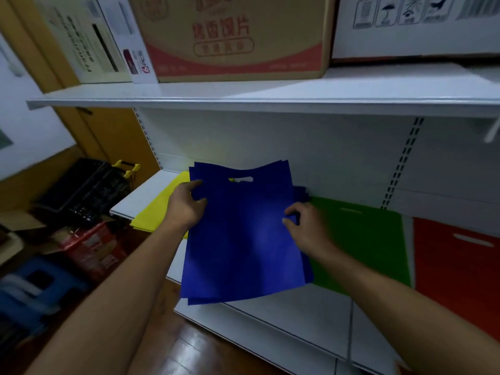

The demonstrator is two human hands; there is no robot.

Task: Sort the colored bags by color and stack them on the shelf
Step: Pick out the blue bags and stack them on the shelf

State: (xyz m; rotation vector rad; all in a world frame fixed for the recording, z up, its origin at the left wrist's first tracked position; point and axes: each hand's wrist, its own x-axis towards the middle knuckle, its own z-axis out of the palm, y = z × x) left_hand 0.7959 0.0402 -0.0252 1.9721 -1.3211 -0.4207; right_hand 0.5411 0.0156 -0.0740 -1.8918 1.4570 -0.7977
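Head view: blue bags (243, 234) are pinched at both side edges by left hand (184, 207) and right hand (305, 226), between yellow (157, 209) and green (359, 244) on the shelf (297, 320). Edges should probably be squared before being laid flat.

Lighting: you're in dim indoor light w/ a cool cast. Brightest area is the upper shelf (270, 96) top and front lip; light seems to come from above.
Shadows: upper shelf shades the back panel beneath; floor area at your left is dark, detail lost.
Glare: soft sheen on wood floor (205, 347) at btm centre; faint pale patch on blue bags (243, 239).
Blur: right hand (305, 226) smeared by motion, green bags (359, 244) edge beside it soft too. Left hand (186, 207) sharper. Carton (235, 36) print soft, barely legible.
Distortion: wide-angle bend; shelf lines curve and tilt, your forearms stretch large toward btm corners. Left-edge clutter smeared.
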